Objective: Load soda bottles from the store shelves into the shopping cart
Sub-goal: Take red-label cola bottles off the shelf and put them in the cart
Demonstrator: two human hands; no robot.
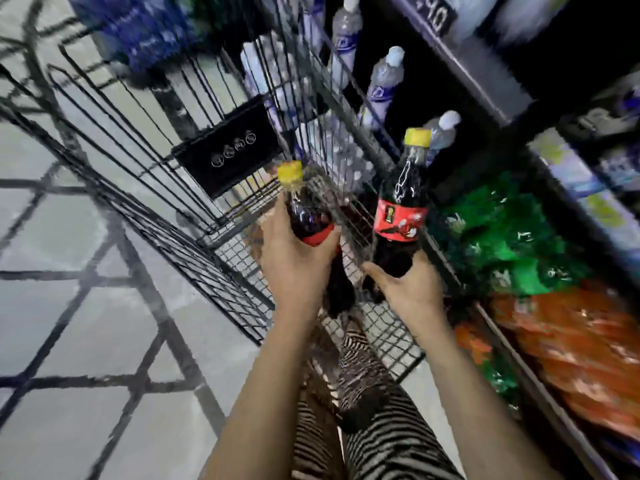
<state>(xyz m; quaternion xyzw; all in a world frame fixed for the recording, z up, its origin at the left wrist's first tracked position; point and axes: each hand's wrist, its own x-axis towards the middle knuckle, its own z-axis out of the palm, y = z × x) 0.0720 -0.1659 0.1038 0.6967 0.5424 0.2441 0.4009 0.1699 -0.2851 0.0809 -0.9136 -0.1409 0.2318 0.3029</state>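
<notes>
I hold two dark cola bottles with yellow caps and red labels above the black wire shopping cart (145, 157). My left hand (294, 261) grips the left cola bottle (304, 213) around its middle, over the cart's rear part. My right hand (405, 289) grips the right cola bottle (401, 209) near its base, over the cart's right rim. Both bottles stand roughly upright with caps tilted away from me. The frame is blurred by motion.
Store shelves run along the right: clear water bottles (384, 81) on the upper part, green packs (505, 233) and orange packs (581, 348) lower down. A black plastic flap (228, 147) hangs inside the cart. Tiled floor (69, 306) lies to the left. Striped trousers show below.
</notes>
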